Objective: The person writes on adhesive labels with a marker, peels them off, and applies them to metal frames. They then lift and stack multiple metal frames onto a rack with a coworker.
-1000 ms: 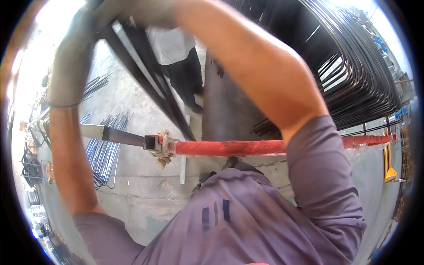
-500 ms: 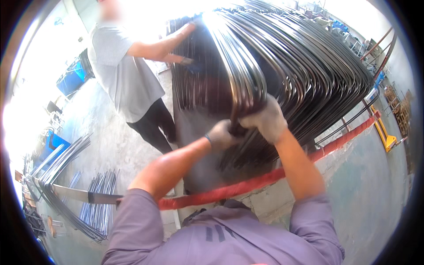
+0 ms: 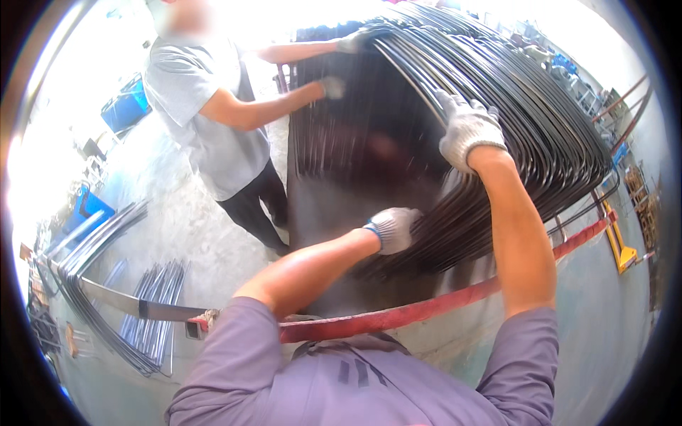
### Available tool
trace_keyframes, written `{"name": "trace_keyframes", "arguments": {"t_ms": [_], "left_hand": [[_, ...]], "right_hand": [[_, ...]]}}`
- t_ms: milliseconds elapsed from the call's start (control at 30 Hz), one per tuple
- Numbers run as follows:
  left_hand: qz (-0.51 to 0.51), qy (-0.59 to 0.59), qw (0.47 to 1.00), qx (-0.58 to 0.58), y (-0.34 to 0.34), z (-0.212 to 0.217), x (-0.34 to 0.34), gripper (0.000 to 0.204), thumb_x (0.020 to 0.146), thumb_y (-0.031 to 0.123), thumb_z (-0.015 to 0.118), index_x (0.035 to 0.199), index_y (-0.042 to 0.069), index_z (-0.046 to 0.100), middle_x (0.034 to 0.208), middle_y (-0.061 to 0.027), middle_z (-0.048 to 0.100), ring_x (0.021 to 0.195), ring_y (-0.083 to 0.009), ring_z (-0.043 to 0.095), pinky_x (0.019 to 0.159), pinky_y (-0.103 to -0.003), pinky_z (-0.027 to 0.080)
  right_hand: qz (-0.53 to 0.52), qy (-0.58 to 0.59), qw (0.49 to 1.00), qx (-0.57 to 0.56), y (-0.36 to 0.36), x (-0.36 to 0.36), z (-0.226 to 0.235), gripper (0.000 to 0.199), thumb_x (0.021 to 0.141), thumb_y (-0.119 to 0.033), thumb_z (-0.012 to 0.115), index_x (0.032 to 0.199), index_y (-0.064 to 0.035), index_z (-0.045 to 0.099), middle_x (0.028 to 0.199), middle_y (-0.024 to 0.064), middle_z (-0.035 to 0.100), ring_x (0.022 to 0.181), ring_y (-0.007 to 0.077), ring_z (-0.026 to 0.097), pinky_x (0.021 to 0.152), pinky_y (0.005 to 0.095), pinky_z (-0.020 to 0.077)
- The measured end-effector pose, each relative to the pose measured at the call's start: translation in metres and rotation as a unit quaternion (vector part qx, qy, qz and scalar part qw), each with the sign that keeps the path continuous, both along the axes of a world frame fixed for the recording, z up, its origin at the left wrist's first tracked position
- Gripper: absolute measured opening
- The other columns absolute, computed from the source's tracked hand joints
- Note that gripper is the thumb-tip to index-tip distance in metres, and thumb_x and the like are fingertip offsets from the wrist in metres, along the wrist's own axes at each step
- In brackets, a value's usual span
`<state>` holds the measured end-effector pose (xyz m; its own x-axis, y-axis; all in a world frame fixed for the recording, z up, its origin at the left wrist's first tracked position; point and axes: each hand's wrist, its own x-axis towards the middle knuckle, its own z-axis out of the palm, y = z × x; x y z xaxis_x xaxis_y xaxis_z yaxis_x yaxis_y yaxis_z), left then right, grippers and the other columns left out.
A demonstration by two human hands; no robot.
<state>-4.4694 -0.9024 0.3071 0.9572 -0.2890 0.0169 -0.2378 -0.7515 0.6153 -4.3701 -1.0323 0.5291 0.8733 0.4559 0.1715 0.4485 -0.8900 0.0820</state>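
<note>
Dark, glossy bent metal tubes [image 3: 540,121] hang nested in a thick row on the right. My right hand [image 3: 470,128], in a pale knit glove, lies on the front tubes near their bend, its fingers spread apart. Lower and to the left, my gloved left hand [image 3: 396,228] curls at the edge of the tubes' lower stretch; its fingertips are partly hidden. Across from me, a co-worker in a grey shirt [image 3: 206,121] has one gloved hand [image 3: 355,40] at the far end of the tubes. That person's other hand [image 3: 332,88] is in front of a dark row of tubes.
A red-wrapped bar [image 3: 398,314] crosses just before my body. At left, more bent tubes [image 3: 78,284] hang over a flat metal bar [image 3: 114,295], with thin rods behind. Blue bins [image 3: 126,106] stand farther off. A yellow pallet jack [image 3: 622,255] is at far right.
The front bunch of tubes has moved right against the row, leaving a gap on the left. My right hand went up and right, opening; my left moved slightly right. The co-worker's hands shifted right.
</note>
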Motion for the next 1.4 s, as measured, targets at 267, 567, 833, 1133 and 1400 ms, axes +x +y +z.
{"name": "trace_keyframes", "arguments": {"t_ms": [267,567,833,1133,1400], "left_hand": [[-0.126,0.185,0.916,0.333,0.079,0.043,-0.067,0.044,0.090,0.024,0.075,0.132,0.010,0.074,0.113,-0.0179,0.080,0.109,-0.0406,0.077,0.092,-0.050,0.062],[-0.096,0.084,0.965,0.230,0.028,0.044,-0.089,0.032,0.095,0.026,0.074,0.122,0.008,0.076,0.110,-0.0196,0.080,0.108,-0.0399,0.077,0.096,-0.051,0.060],[0.123,0.160,0.943,0.265,0.111,0.057,-0.178,0.041,0.095,0.028,0.075,0.130,0.007,0.075,0.115,-0.0191,0.080,0.111,-0.0399,0.076,0.095,-0.051,0.060],[0.342,0.166,0.916,0.129,0.125,0.041,-0.262,0.034,0.097,0.031,0.068,0.120,0.007,0.076,0.107,-0.0214,0.080,0.104,-0.0419,0.076,0.091,-0.053,0.059],[0.293,0.173,0.935,0.099,0.124,0.042,-0.259,0.032,0.096,0.029,0.072,0.119,0.007,0.078,0.106,-0.0196,0.080,0.103,-0.0411,0.077,0.089,-0.051,0.059]], "right_hand": [[-0.045,0.005,0.998,-0.033,-0.001,-0.002,-0.005,0.085,0.096,-0.016,0.062,0.176,-0.0182,0.031,0.179,0.0109,0.036,0.164,0.0428,0.034,0.135,0.0625,0.0214],[-0.032,0.011,0.999,-0.038,0.036,0.027,0.014,0.082,0.094,-0.019,0.057,0.173,-0.0116,0.036,0.180,0.0158,0.033,0.166,0.0386,0.030,0.136,0.0577,0.0215],[0.048,0.020,0.998,-0.019,0.053,0.072,0.015,0.083,0.087,-0.019,0.076,0.162,0.0000,0.047,0.158,0.0303,0.057,0.149,0.0418,0.055,0.124,0.0463,0.0468],[0.078,0.028,0.995,0.051,0.027,0.193,-0.032,0.102,0.077,0.002,0.065,0.173,-0.0070,0.033,0.159,0.0289,0.052,0.148,0.0452,0.053,0.124,0.0451,0.0457],[0.071,0.027,0.996,0.055,0.030,0.217,-0.044,0.102,0.078,0.010,0.060,0.174,-0.0102,0.032,0.169,0.0255,0.043,0.155,0.0434,0.047,0.126,0.0447,0.0436]]}}
